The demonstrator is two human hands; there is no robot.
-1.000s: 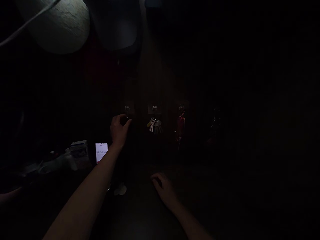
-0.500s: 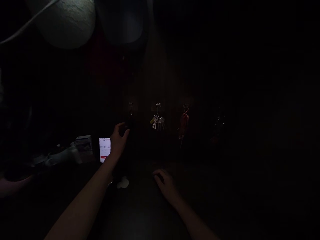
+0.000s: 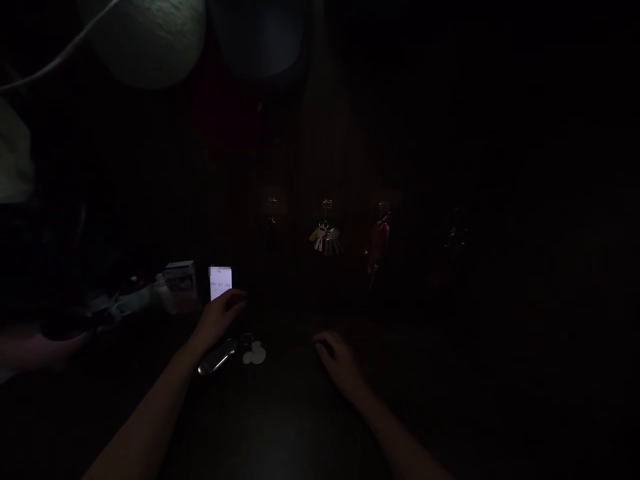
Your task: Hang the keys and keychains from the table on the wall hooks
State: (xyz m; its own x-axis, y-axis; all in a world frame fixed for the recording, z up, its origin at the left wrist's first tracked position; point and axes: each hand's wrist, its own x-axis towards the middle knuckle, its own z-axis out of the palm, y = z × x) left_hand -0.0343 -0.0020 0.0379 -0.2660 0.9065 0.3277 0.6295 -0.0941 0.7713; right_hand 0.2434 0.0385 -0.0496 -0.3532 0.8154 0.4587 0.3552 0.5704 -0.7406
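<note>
The scene is very dark. My left hand point(image 3: 220, 317) hovers in front of a lit phone point(image 3: 220, 280), thumb and fingers apart with nothing seen between them. Below it lie a shiny elongated object point(image 3: 217, 358), a dark ring point(image 3: 245, 341) and a pale flat tag of rounded lobes point(image 3: 256, 354). My right hand point(image 3: 337, 360) rests low on the dark surface, fingers loosely bent, a gap at the thumb, apparently holding nothing. Ahead, a bunch of keys point(image 3: 325, 239) hangs from a hook. A small dark item point(image 3: 271, 227) hangs to its left, a reddish item point(image 3: 380, 241) to its right.
A small box point(image 3: 181, 283) stands left of the phone, beside blurred pale items point(image 3: 130, 300). Another dim item point(image 3: 456, 241) hangs at the far right. Above hang a large pale rounded object point(image 3: 155, 47), a greyish one point(image 3: 263, 40) and a white cord point(image 3: 65, 53).
My left hand has come down and left from beside the leftmost hook to the phone's lower part. The shiny elongated object is now uncovered. My right hand stays where it was; the view shifts slightly.
</note>
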